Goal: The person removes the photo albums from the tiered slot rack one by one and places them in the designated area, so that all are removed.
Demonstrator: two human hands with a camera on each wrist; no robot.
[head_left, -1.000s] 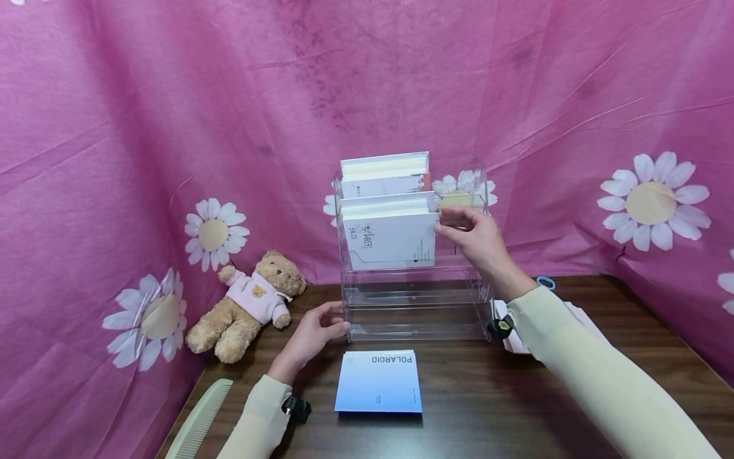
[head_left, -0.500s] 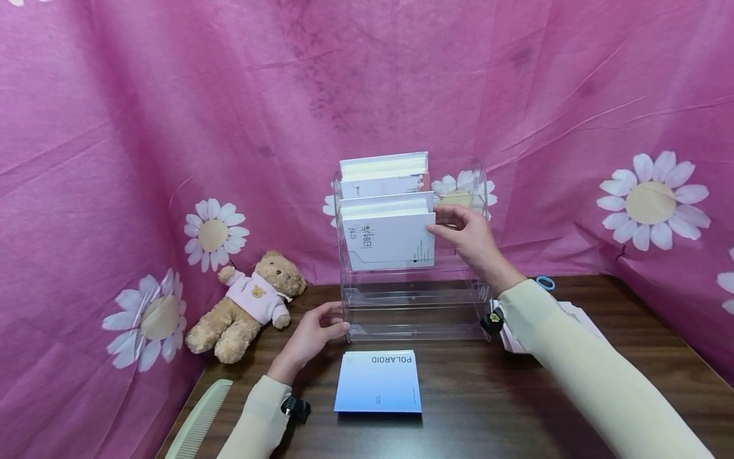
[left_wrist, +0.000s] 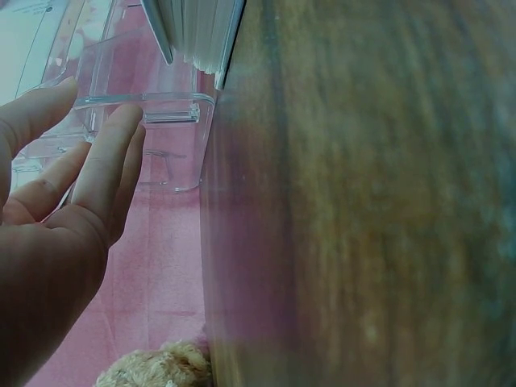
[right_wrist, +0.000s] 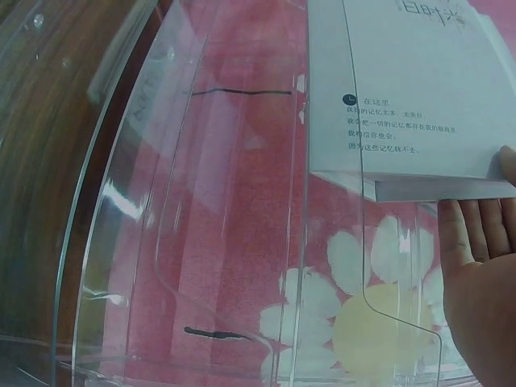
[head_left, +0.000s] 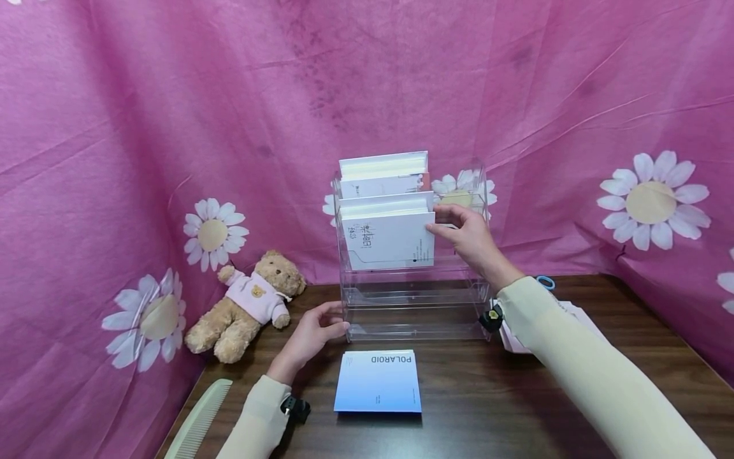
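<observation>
White photo album (head_left: 390, 242), 1 item: Chinese lettering on cover, cover facing the viewer; stands in an upper tier of the rack, at its left side.
Right hand (head_left: 466, 234): pinching the album's right edge, thumb on the cover, fingers behind.
Clear acrylic tiered rack (head_left: 415, 332), 1 item: upright toward the back edge of the desk (head_left: 470, 408).
Rear album (head_left: 381, 186), 1 item: white with a red patch, in the tier behind the first.
Left hand (head_left: 312, 331): fingers extended, thumb apart from them, at the rack's lower left front corner.
Blue album (head_left: 377, 386), 1 item: marked POLAROID, inverted to the viewer; flat on the desk just before the rack.
Teddy bear (head_left: 252, 306), 1 item: pale pink top; lying near the desk's back left corner.
Pale green comb (head_left: 201, 417), 1 item: along the left edge.
White paper stack (head_left: 515, 343), 1 lot: right of the rack, partly hidden by a cream sleeve (head_left: 573, 360).
Blue ring (head_left: 553, 285), 1 item: near the back edge.
</observation>
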